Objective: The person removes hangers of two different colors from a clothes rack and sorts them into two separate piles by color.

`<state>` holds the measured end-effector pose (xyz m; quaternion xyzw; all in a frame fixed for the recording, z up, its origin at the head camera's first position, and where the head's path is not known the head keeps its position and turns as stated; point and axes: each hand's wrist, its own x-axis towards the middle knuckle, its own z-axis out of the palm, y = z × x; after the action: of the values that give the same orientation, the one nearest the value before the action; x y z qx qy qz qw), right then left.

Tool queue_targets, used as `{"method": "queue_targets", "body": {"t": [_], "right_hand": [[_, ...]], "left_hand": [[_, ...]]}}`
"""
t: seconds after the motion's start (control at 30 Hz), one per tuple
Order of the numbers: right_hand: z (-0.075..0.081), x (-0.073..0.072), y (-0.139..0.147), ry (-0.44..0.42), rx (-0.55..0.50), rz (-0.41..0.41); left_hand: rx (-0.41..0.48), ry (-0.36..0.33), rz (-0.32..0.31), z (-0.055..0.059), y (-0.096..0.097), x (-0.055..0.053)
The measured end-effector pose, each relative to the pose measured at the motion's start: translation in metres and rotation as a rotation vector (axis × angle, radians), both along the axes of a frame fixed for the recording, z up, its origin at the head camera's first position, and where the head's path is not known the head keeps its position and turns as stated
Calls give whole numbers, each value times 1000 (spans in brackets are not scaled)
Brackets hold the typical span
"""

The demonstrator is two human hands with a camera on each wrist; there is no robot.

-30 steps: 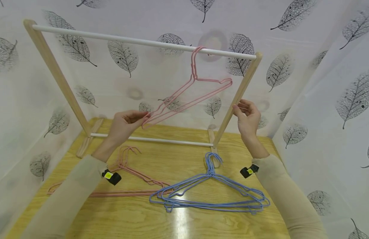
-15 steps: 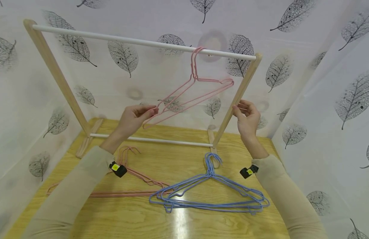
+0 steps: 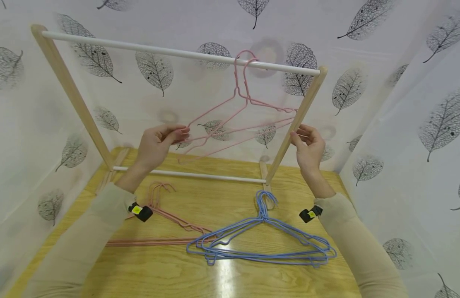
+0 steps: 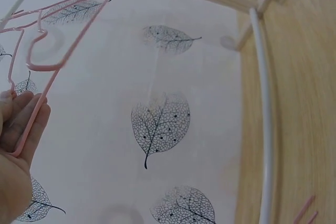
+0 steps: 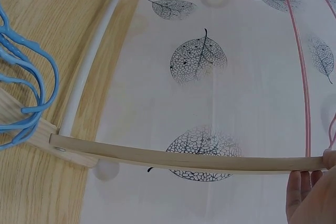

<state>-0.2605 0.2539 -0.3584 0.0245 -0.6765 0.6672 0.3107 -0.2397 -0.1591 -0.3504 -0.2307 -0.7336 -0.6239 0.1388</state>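
Note:
Two pink wire hangers are at the right part of the rack's white top rail (image 3: 140,48). My left hand (image 3: 157,142) pinches the left end of the rear pink hanger (image 3: 211,111), whose hook arches above the rail. The front pink hanger (image 3: 247,99) hangs by its hook, tilted, its left end below my left hand. My right hand (image 3: 309,149) grips the rack's right wooden post (image 3: 308,99) with thumb and fingers; the right wrist view also shows this hand (image 5: 315,192) at the post (image 5: 184,160).
On the wooden table (image 3: 159,273), several blue hangers (image 3: 263,215) lie stacked at front right, and pink hangers (image 3: 157,203) lie at left, their ends overlapping. A white lower bar (image 3: 200,176) joins the rack's feet. Leaf-patterned sheeting (image 3: 386,124) stands behind and beside it.
My left hand first slid inward along the pink hangers, then drew back left and up with one. The two hangers have parted, and one hook has risen above the rail. My right hand stays put.

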Motion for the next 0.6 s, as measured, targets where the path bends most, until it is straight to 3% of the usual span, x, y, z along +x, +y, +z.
{"method": "queue_targets", "body": {"t": [0.3, 0.6], "right_hand": [[-1, 1, 0, -11, -6, 2], [0, 0, 0, -8, 13, 4]], "left_hand": [[48, 70, 29, 10, -11, 7], [90, 59, 57, 24, -41, 22]]}}
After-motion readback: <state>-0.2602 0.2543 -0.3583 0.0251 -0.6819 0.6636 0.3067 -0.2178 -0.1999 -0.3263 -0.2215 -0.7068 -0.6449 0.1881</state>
